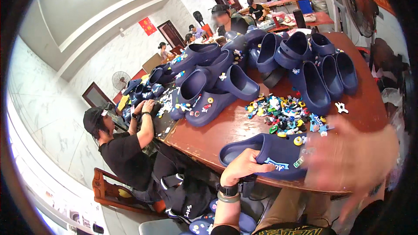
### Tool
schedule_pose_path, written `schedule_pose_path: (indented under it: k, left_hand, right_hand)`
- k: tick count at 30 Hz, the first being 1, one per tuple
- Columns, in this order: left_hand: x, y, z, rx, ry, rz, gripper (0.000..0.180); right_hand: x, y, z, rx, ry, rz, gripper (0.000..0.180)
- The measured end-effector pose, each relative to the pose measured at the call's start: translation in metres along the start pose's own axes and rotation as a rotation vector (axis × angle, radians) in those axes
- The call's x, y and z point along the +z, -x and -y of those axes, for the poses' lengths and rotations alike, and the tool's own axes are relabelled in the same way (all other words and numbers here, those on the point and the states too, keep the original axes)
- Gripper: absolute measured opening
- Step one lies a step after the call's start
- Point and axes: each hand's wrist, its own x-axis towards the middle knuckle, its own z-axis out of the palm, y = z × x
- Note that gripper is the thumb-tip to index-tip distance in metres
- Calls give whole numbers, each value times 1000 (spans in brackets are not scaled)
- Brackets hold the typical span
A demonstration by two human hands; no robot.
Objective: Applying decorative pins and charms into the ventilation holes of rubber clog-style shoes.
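Observation:
A navy blue clog [281,147] lies near the table's front edge, its heel toward the left. My left hand [244,166] grips its near side by the foot opening, a finger reaching to a blue-and-white charm [278,164]. A green-and-white lettered charm [298,162] and a round yellow one [298,140] sit further along the upper. My right hand [352,154] is a motion blur over the toe end and hides it; its fingers cannot be made out. Just beyond the clog, a pile of small colourful shoe charms [281,111] covers part of the table, with a blue star-shaped charm [319,126] beside it.
Many navy clogs [209,80] are heaped across the red-brown table [200,139], several standing at the right [328,80]. A white charm [341,108] lies apart. At left, a co-worker [126,148] sits working at the table; other people are further back. A fan [359,6] stands right.

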Motion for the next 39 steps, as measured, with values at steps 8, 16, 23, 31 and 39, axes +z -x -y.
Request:
schedule_pose_path:
  k: [8,16,23,31,39]
  left_hand:
    - [-13,18,26,22,34,-110,21]
    - [-5,1,7,-8,-31,32,23]
    - [-11,6,24,88,26,-31,24]
    - [-10,-11,21,170,-35,91,21]
    - [-4,-4,20,160,-8,86,21]
  right_hand:
    - [51,-8,-159,410,-1253,-1853,70]
    - [51,85,-176,510,-1443,-2278,57]
    - [63,-10,-123,501,-749,-1366,31]
    - [172,4,-58,550,-412,-430,72]
    - [187,8,-48,554,-440,-414,114]
